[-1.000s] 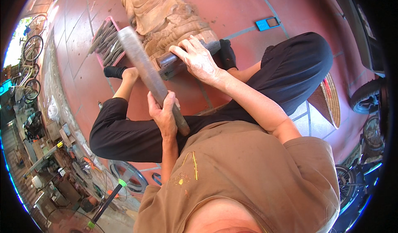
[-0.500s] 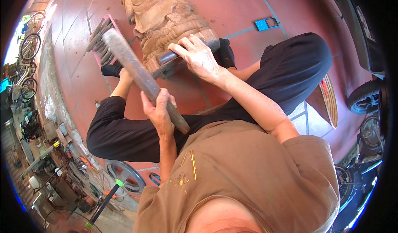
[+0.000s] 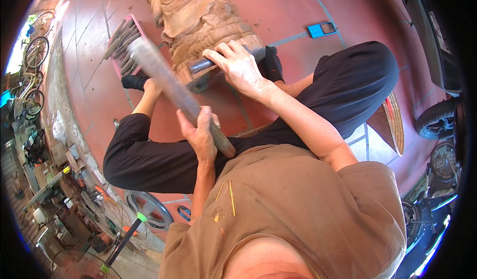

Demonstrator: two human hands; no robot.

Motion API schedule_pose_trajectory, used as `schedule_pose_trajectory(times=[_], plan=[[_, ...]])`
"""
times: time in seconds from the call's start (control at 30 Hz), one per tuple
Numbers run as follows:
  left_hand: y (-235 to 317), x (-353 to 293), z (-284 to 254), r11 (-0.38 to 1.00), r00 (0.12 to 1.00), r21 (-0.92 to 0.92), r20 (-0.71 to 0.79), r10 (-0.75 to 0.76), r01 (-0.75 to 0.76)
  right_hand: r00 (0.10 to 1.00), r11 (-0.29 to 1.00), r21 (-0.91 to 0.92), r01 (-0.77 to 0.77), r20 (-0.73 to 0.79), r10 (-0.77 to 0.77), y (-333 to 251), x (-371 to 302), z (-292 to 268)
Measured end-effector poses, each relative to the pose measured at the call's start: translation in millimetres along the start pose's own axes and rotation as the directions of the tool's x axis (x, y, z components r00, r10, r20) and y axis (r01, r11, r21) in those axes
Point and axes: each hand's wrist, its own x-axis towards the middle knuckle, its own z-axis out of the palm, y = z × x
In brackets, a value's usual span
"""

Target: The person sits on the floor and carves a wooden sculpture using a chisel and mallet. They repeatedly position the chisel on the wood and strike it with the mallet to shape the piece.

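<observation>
My left hand (image 3: 201, 132) is wrapped round the lower part of a long, club-like wooden mallet (image 3: 171, 82). The mallet slants up and to the left, its far end smeared by motion. Closed over a dark, round-bodied bar (image 3: 200, 65), my right hand (image 3: 241, 69) rests at the near end of a brown wood carving (image 3: 198, 23). The bar lies crosswise against the carving's base; what kind of tool it is cannot be made out. The carving, with folded, wavy relief, lies on the floor between my feet. A grey piece (image 3: 201, 84) sits under its near edge.
Left of the carving, a pink tray (image 3: 130, 18) holds several dark, slim tools. A blue phone (image 3: 321, 29) lies on the red tiled floor at the right. A conical hat (image 3: 394, 122) is by my right knee. Wheels (image 3: 437, 120) stand far right; clutter and bicycles (image 3: 37, 55) line the left.
My left hand and the mallet have shifted a little to the right. My right hand stays on the bar in nearly the same place.
</observation>
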Motion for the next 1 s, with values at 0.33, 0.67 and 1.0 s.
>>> schedule_pose_trajectory(times=[0.33,0.67,1.0], plan=[[3,7,-1,0.987,0.998,-0.151,-0.040,0.039,-0.045,1.000,1.000,0.022,-0.015,0.001,0.015,0,0,0],[11,9,-7,0.967,0.997,-0.249,-0.062,0.038,-0.052,1.000,1.000,0.009,0.002,0.008,-0.002,2,-3,2],[19,27,-36,0.971,0.999,-0.236,0.023,-0.038,0.043,0.993,1.000,-0.012,0.029,0.115,-0.027,1,-6,-4]])
